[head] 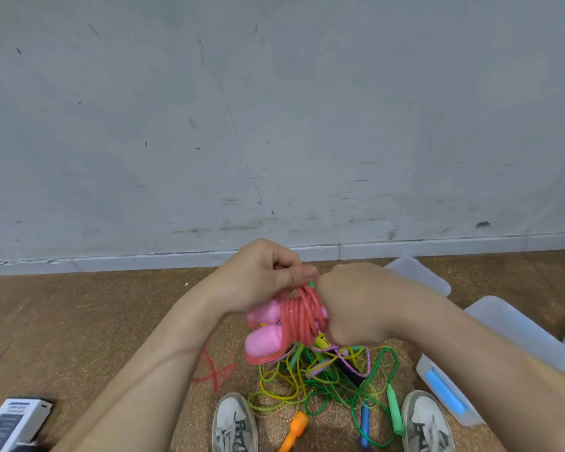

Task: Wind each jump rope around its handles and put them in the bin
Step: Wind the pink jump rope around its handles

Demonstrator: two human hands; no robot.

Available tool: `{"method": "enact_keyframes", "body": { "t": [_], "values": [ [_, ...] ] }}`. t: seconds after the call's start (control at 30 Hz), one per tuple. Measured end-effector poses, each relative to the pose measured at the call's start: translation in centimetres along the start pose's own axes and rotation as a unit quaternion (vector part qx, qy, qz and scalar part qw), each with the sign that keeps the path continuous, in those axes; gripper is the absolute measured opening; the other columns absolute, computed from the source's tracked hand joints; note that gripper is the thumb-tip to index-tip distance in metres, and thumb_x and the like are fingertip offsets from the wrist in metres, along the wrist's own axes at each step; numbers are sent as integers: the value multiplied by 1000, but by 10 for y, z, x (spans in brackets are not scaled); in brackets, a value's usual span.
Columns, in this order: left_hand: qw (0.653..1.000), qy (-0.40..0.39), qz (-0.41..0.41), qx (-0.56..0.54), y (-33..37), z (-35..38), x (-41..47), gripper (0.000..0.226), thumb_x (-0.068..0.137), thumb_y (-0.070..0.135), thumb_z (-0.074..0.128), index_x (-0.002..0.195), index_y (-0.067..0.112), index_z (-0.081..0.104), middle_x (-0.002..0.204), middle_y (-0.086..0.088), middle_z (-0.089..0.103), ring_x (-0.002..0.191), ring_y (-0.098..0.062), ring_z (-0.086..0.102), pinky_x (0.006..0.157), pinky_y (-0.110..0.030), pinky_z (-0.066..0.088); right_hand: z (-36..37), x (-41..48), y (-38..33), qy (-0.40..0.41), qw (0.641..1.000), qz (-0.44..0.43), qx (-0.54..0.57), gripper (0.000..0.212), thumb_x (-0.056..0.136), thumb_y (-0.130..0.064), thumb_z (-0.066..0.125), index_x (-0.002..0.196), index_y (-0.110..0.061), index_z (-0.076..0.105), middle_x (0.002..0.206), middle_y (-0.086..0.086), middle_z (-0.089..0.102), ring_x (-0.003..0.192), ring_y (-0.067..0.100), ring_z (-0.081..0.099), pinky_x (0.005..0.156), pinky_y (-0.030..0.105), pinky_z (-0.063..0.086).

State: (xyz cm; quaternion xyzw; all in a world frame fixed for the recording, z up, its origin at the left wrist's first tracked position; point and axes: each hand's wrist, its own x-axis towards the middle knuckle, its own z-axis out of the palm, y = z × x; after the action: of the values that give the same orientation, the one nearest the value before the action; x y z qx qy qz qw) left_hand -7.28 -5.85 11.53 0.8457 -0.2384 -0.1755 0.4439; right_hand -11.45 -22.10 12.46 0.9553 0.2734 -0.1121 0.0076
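A pink jump rope (299,316) is coiled in many turns around its two pink handles (263,340), held in the air in front of me. My left hand (261,275) pinches a strand of the pink cord at the top of the coil. My right hand (353,305) is closed around the right end of the bundle, hiding that end. Below on the floor lies a tangled heap of other jump ropes (327,376) with green, yellow, orange and blue handles. A clear plastic bin (444,386) with a blue latch stands on the right.
The bin's clear lid (418,274) lies on the brown floor near the wall. My two white shoes (234,422) flank the heap. A red mark (214,370) is drawn on the floor. A dark and white box (12,422) sits at the bottom left.
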Motion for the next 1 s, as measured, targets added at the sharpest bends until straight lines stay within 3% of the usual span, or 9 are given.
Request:
{"method": "enact_keyframes", "body": {
  "t": [0.13, 0.27, 0.43, 0.53, 0.63, 0.67, 0.73, 0.87, 1.0],
  "values": [
    [995, -26, -29, -97, -3, -6, -1, 45, 72, 46, 73, 51, 10, 57, 40, 2, 39, 40, -9, 27, 42, -20, 19, -6, -5, -2, 15, 999, -2, 31, 27, 77, -22, 59, 59, -14, 39, 55, 0, 42, 48, 11, 38, 45, 27, 32],
    [994, -36, -5, -100, -15, -16, -2, 74, 65, 64, 72, 62, -7, 53, 50, -2, 40, 46, -9, 30, 44, -23, 23, -8, -7, 2, 21, 996, 13, 82, 27, 71, -23, 62, 59, -9, 43, 52, 4, 45, 47, 17, 42, 46, 30, 35],
    [955, -144, 24, -259, -31, -28, -8, 45, 57, 46, 87, 85, 12, 75, 76, -1, 72, 65, -7, 65, 61, -18, 52, -6, -6, 9, 11, 976, -2, 220, 32, 67, -15, 67, 51, -11, 40, 46, 2, 36, 46, 17, 32, 46, 32, 31],
    [959, -112, -2, -260, -39, -21, 3, 42, 50, 47, 89, 76, 17, 77, 70, 4, 71, 61, -4, 64, 58, -18, 52, -5, -6, 12, -6, 932, -33, 360, 31, 67, -8, 70, 50, -15, 45, 48, -4, 35, 48, 15, 30, 49, 29, 27],
    [976, -57, -26, -206, -36, -9, 10, 4, 69, 13, 76, 66, 13, 73, 61, 7, 68, 56, -2, 63, 63, -23, 52, -2, -4, 19, 5, 881, -36, 471, 21, 66, -1, 72, 59, -7, 54, 54, -1, 40, 51, 13, 32, 50, 24, 27],
    [983, -19, -48, -178, -31, -5, 11, 18, 81, 4, 62, 63, 4, 65, 54, 8, 65, 50, -3, 61, 60, -23, 50, 0, -3, 22, 16, 862, -30, 505, 15, 64, -2, 71, 60, -3, 57, 55, 0, 43, 51, 12, 34, 50, 22, 28],
    [984, 15, -63, -165, -19, 7, 10, 37, 90, -6, 46, 57, 10, 49, 41, 15, 51, 41, 0, 47, 47, -13, 41, 1, -2, 27, 44, 832, -2, 553, 11, 59, -3, 68, 55, -8, 58, 50, -2, 42, 46, 9, 33, 45, 17, 28],
    [989, 37, -36, -139, -7, 23, 13, 35, 97, 2, 40, 65, 16, 41, 45, 13, 37, 39, 2, 28, 42, -12, 25, 2, 1, 34, 102, 796, 61, 594, 15, 54, -4, 67, 63, 1, 56, 45, 1, 36, 41, 11, 26, 41, 16, 22],
    [999, 38, -17, -13, -17, 15, 9, 29, 95, 43, 38, 78, 27, 54, 48, 12, 43, 47, -7, 39, 50, -25, 33, 1, 0, 47, 163, 748, 139, 628, 20, 53, -2, 67, 66, -2, 53, 43, 1, 33, 38, 12, 26, 40, 17, 21]
  ]
}}
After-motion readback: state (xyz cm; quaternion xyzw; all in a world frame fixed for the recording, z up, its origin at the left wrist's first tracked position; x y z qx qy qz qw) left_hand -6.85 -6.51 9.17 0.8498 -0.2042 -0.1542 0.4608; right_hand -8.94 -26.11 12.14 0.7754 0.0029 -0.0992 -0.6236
